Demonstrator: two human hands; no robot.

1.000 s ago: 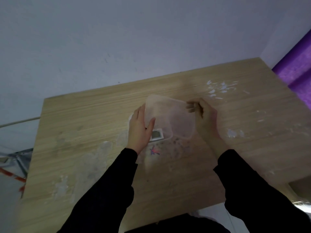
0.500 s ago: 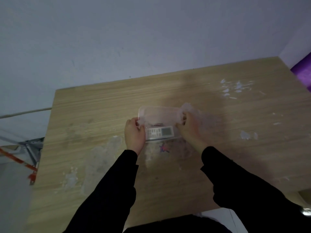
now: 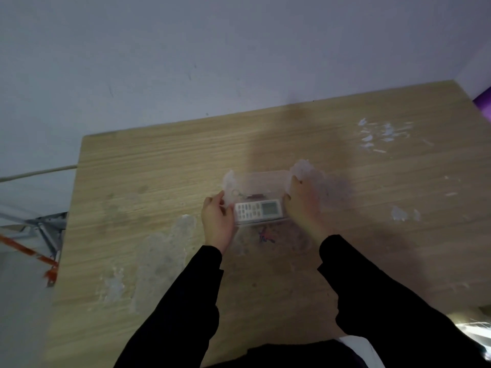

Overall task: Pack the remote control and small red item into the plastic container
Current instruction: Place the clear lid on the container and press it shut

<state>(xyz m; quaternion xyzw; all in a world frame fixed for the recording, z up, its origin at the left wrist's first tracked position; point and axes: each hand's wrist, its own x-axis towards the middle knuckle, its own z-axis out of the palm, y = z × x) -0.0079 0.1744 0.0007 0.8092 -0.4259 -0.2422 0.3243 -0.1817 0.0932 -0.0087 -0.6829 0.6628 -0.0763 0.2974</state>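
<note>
Head view: both items lie in the box

The remote lies flat in the box on the table, the red item just behind it. The left hand and right hand grip the box's ends. Uneven pressure could tip it, spilling both.

head view | worn high, faces forward-down | near wooden table | wall behind
</note>
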